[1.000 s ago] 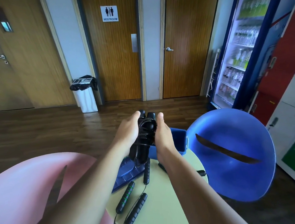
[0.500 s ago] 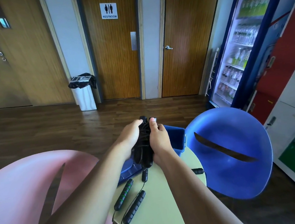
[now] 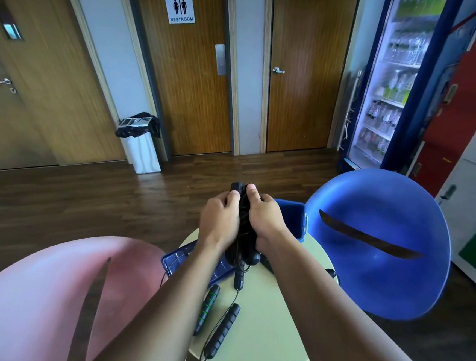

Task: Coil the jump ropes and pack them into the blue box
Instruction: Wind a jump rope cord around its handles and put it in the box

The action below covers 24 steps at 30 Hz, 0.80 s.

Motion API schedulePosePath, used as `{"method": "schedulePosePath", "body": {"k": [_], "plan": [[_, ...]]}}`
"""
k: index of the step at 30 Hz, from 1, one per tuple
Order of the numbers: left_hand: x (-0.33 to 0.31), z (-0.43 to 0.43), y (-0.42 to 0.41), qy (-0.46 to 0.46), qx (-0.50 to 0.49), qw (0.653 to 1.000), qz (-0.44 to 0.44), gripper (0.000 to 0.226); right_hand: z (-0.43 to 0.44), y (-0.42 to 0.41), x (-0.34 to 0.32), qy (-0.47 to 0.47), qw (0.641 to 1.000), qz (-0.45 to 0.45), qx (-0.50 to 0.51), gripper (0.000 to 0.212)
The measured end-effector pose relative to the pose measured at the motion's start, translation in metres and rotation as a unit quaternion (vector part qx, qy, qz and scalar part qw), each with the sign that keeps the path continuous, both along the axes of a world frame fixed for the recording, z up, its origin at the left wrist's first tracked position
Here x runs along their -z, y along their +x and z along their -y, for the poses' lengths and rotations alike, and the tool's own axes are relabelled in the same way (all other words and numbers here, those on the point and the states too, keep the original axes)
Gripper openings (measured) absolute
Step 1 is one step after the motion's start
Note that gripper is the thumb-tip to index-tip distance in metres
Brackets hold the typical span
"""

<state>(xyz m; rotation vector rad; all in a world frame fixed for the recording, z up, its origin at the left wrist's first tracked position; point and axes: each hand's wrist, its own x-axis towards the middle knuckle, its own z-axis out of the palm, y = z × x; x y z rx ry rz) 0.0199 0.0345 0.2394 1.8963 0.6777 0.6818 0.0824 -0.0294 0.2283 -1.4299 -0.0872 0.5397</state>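
Note:
A black coiled jump rope point(image 3: 245, 231) is squeezed between my left hand point(image 3: 220, 221) and my right hand point(image 3: 265, 218), held upright above the small round table point(image 3: 260, 335). Both hands are closed around the bundle. The blue box point(image 3: 294, 218) stands just behind my right hand, mostly hidden. Its blue lid point(image 3: 180, 260) lies flat on the table under my left wrist. Two more jump rope handles, one with green rings point(image 3: 207, 308) and one all black point(image 3: 223, 329), lie on the table with a thin cord trailing off the front edge.
A pink chair point(image 3: 42, 309) stands left of the table and a blue chair point(image 3: 384, 243) to its right. Beyond are a wooden floor, a bin point(image 3: 142, 142), doors and a drinks fridge point(image 3: 388, 83).
My hands have pressed closer together around the coiled rope and lowered it slightly toward the table. The handles on the table have not moved.

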Motion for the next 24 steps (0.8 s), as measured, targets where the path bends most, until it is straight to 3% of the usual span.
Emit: {"method": "schedulePosePath", "body": {"k": [10,16,21,24], "plan": [[-0.005,-0.009,0.009,-0.022,0.002,0.999,-0.025,0.052,-0.004,0.01,-0.008,0.002,1.0,-0.006,-0.022,0.05],[-0.009,-0.032,0.021,-0.014,-0.03,0.999,-0.017,0.05,0.016,0.022,-0.013,0.03,0.996,-0.064,-0.045,0.052],[0.002,-0.038,0.018,-0.137,-0.074,0.988,0.011,0.042,0.029,0.012,0.014,-0.031,0.99,-0.131,-0.039,0.054],[0.009,-0.033,0.019,-0.219,-0.043,0.973,0.062,0.022,0.031,0.01,0.017,0.028,0.99,-0.134,0.021,0.038]]}}
